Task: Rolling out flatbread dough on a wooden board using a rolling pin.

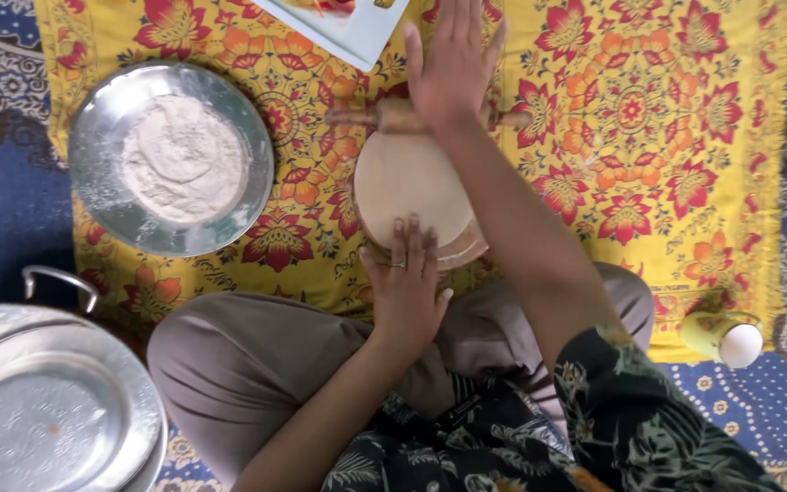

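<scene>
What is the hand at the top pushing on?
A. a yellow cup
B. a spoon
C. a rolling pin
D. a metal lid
C. The right hand lies flat, fingers stretched out, on a wooden rolling pin at the far edge of the round flat dough, while the left hand rests on the near edge of the round board.

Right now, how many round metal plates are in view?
2: a plate holding flour on the yellow cloth at upper left, and an empty plate on the pot at lower left. More may lie beneath it.
</scene>
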